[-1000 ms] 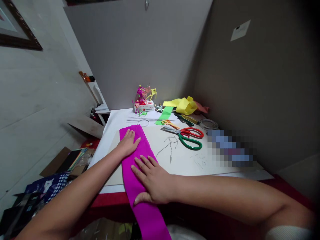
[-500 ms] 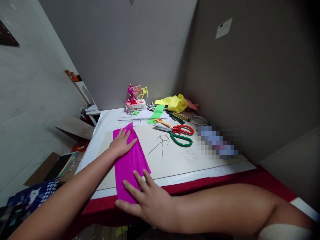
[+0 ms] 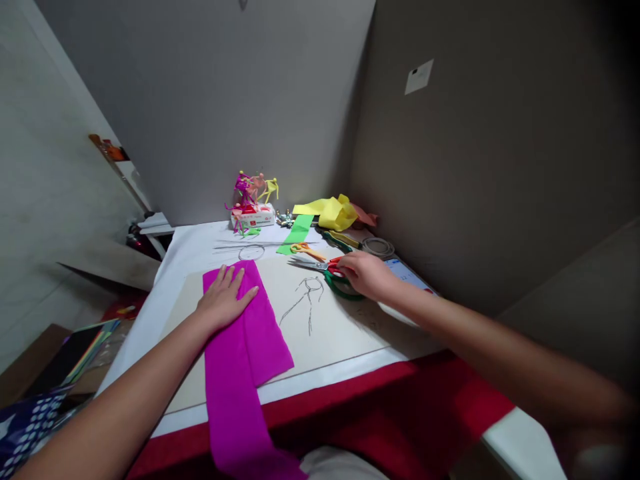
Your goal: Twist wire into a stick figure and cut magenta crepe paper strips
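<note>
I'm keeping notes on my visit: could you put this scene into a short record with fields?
Left hand: spread on the magenta strip
Right hand: at the handles of the scissors; grip unclear
Strip: partly folded over itself
Sketch: stick figure, right of the strip
Farther back: small figures, a box, yellow material

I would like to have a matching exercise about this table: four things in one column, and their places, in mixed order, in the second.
Things:
1. left hand
2. right hand
3. magenta strip
4. small figures

Places:
A. partly hanging past the near edge of the table
B. on and around the white-and-red box
C. spread flat on magenta material
D. at the handles of the large scissors

Pairs: 1-C, 2-D, 3-A, 4-B
</note>
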Demonstrator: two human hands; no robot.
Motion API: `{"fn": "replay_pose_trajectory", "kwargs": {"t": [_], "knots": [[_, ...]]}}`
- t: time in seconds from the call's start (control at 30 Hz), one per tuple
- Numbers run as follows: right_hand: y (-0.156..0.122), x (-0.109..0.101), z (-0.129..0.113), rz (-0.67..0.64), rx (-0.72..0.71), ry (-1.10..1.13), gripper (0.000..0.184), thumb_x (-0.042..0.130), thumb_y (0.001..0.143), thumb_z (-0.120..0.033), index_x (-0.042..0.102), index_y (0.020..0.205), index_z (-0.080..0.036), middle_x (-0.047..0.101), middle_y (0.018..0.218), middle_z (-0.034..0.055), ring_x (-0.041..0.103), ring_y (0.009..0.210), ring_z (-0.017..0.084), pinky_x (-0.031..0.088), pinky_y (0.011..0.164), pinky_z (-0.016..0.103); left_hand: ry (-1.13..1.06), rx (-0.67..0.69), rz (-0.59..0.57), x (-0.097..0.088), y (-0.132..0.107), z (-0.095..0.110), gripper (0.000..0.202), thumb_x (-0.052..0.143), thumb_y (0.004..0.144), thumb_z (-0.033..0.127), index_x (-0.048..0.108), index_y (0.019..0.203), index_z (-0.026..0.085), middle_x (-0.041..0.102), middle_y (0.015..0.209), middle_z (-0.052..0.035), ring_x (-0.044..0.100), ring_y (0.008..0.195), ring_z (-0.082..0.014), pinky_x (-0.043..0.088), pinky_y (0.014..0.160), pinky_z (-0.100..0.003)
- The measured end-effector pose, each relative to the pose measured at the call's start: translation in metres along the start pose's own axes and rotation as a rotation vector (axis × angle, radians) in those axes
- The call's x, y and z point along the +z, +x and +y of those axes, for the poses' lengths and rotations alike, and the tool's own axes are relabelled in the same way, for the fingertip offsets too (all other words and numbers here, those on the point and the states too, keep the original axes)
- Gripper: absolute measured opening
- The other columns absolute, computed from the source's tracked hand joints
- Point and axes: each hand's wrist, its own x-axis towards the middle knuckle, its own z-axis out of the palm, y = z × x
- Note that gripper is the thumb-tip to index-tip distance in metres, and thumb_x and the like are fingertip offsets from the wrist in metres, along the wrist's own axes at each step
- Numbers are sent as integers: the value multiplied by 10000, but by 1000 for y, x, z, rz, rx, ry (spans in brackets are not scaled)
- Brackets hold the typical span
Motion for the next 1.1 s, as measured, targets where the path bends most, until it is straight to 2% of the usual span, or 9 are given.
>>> {"fn": "replay_pose_trajectory", "kwargs": {"t": [0.1, 0.23, 0.47, 0.57, 0.67, 0.73, 0.83, 0.93, 1.1], "knots": [[26, 6, 34, -57, 8, -1, 259, 515, 840, -251, 655, 1018, -125, 658, 1004, 136, 580, 932, 234, 417, 786, 295, -7, -9, -4, -2, -1, 1, 862, 179, 806, 708, 166, 1460, 147, 113, 1532, -137, -29, 1399, -279, 122, 1120, -462], [43, 13, 47, -158, -70, 34, 428, 660, 731, -301, 613, 1133, -162, 658, 1003, 96, 595, 871, 203, 428, 729, 245, -11, -20, -1, -3, -2, 2, 846, 176, 810, 702, 176, 1459, 158, 105, 1534, -125, -24, 1399, -275, 132, 1117, -469], [39, 7, 46, -102, -109, 29, 300, 568, 784, -221, 607, 1070, -142, 568, 1066, 120, 555, 890, 191, 426, 769, 278, -17, -19, -2, -1, -2, 0, 841, 193, 810, 702, 172, 1458, 165, 92, 1536, -107, -40, 1398, -274, 156, 1111, -473], [29, -1, 44, -111, -113, 24, 271, 576, 768, -229, 620, 1021, -143, 595, 993, 100, 559, 821, 182, 427, 731, 270, -27, -19, 0, -1, -3, 1, 840, 186, 813, 702, 174, 1458, 164, 85, 1536, -116, -56, 1397, -265, 143, 1115, -467], [14, -5, 40, -184, -114, 33, 249, 585, 753, -239, 650, 978, -156, 624, 902, 83, 565, 778, 182, 426, 692, 256, -35, -21, -3, -1, -2, 1, 839, 189, 813, 702, 171, 1458, 166, 82, 1536, -121, -67, 1396, -261, 147, 1114, -468], [3, -6, 36, -208, -87, 41, 257, 575, 751, -228, 653, 985, -156, 628, 898, 85, 568, 773, 183, 429, 682, 250, -37, -19, 0, 0, -2, 0, 842, 207, 810, 703, 167, 1459, 169, 88, 1535, -120, -64, 1396, -265, 150, 1112, -474], [-7, -4, 33, -177, -66, 33, 255, 567, 740, -201, 665, 971, -156, 623, 943, 94, 574, 819, 190, 439, 721, 253, -35, -15, 9, 2, -1, -1, 836, 231, 811, 695, 164, 1461, 174, 101, 1534, -120, -60, 1396, -273, 155, 1108, -483], [-3, -5, 33, -162, -65, 15, 222, 567, 769, -254, 694, 936, -181, 628, 1000, 90, 581, 882, 195, 436, 785, 257, -33, -26, 6, 2, 0, -2, 824, 231, 811, 692, 162, 1461, 190, 100, 1536, -108, -62, 1396, -271, 162, 1107, -483], [25, 0, 36, -142, 86, -75, 256, 502, 826, -283, 704, 954, -187, 682, 939, 79, 610, 833, 192, 430, 724, 250, -24, -26, 7, 0, -2, 0, 834, 215, 807, 697, 175, 1459, 179, 88, 1539, -102, -60, 1397, -272, 151, 1113, -473]]}}
